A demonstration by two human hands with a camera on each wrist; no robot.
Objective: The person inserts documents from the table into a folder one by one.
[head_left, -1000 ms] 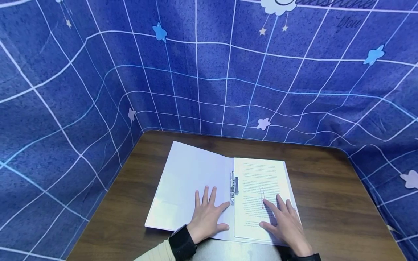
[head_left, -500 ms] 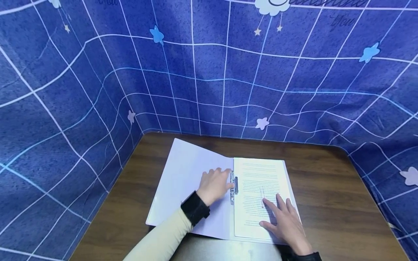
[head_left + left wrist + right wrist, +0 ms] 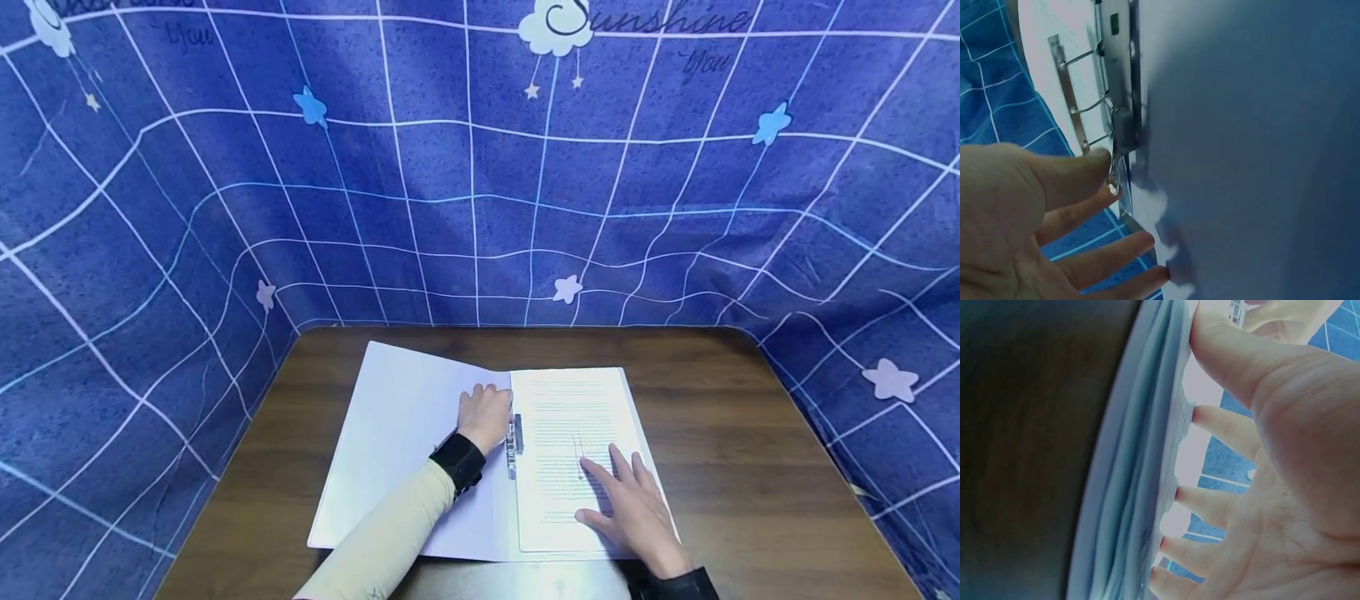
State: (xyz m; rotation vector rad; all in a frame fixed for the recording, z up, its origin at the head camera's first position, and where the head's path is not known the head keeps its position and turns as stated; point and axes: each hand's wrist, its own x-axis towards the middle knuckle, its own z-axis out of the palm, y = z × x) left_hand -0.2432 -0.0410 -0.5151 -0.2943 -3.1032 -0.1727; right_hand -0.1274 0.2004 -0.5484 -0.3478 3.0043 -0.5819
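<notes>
A pale lilac binder (image 3: 405, 433) lies spread on the desk, a stack of printed paper (image 3: 558, 527) on its right side. Along the fold runs its metal clip (image 3: 1119, 75), whose prongs join a thin metal bar (image 3: 1067, 94). My left hand (image 3: 483, 414) is at the clip's far end; in the left wrist view its thumb and index finger pinch the small metal lever (image 3: 1114, 181), while the other fingers stretch toward the cover. My right hand (image 3: 637, 512) rests with fingers spread on the printed top sheet, fingertips touching the paper in the right wrist view.
The brown wooden desk (image 3: 750, 467) extends around the binder. A blue cloth (image 3: 435, 225) with white grid lines and stars hangs behind the desk and along its sides. Black bands (image 3: 459, 460) circle the wrists.
My left hand has gone from lying flat on the left cover up to the clip's far end and taken hold of the lever. The right hand stays on the paper. The head view shifted.
</notes>
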